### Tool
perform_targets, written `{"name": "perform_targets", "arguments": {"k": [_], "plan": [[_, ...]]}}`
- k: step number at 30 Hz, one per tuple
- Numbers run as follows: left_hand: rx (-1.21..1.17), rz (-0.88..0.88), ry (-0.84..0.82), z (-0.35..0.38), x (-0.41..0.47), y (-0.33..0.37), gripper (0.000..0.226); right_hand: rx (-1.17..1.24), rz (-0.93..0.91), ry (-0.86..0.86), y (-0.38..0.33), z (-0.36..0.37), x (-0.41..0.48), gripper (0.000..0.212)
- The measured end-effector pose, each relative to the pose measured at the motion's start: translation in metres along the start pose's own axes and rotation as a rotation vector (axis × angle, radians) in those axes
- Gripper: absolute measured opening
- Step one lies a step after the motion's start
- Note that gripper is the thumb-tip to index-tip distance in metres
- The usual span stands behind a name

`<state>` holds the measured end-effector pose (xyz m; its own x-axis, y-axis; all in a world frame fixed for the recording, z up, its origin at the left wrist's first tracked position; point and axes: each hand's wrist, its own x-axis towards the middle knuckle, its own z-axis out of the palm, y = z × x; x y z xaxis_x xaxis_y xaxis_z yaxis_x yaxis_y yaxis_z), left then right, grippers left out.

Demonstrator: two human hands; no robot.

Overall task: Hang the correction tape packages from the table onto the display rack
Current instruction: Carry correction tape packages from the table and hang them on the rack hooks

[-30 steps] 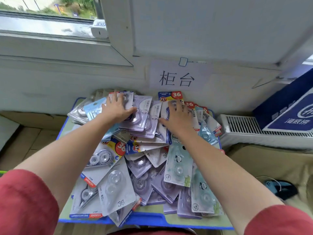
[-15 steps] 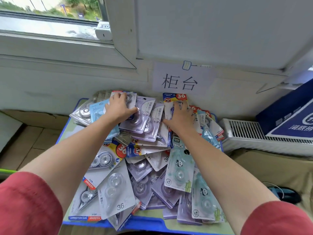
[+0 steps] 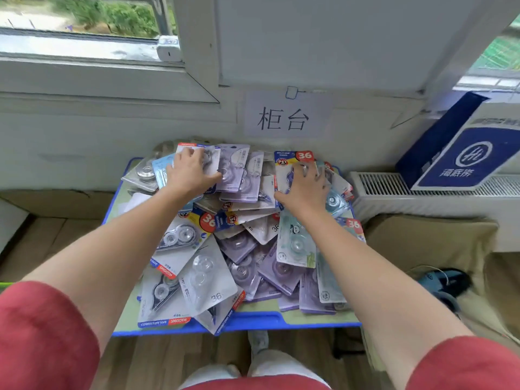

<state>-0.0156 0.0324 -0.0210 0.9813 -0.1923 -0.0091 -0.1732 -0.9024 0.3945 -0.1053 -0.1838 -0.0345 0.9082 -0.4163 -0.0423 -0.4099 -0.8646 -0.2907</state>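
Bench: a small blue-rimmed top set against the far wall under the window.
Correction tape packages: a loose overlapping pile that covers nearly the whole bench, purple, white and pale blue cards mixed.
Radiator: white, low on the wall to the right of the bench.
Blue box: leans on top of the radiator.
Paper sign: on the wall just beyond the pile.
Left grip: lies on a red-topped package at the far left, fingers bent; whether it has hold, I cannot tell.
Right grip: grasps the "36" package at the far right, fingers curled on top, thumb at its left edge.
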Motion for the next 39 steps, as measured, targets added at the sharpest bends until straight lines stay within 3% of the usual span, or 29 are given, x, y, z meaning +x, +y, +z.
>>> {"name": "perform_targets", "arguments": {"k": [20, 26, 31, 39], "plan": [[0.043, 0.243, -0.032, 0.043, -0.251, 0.035, 0.066, 0.062, 0.209, 0.136, 0.101, 0.014, -0.292, 0.083], [0.046, 0.320, -0.125, 0.057, -0.349, 0.048, 0.066, 0.004, 0.294, 0.104, 0.140, 0.020, -0.409, 0.084], [0.039, 0.485, -0.224, 0.068, -0.412, 0.088, 0.063, 0.026, 0.435, 0.173, 0.173, 0.014, -0.492, 0.081], [0.039, 0.851, -0.326, 0.091, -0.535, 0.154, 0.054, 0.066, 0.813, 0.304, 0.212, 0.002, -0.655, 0.079]]}}
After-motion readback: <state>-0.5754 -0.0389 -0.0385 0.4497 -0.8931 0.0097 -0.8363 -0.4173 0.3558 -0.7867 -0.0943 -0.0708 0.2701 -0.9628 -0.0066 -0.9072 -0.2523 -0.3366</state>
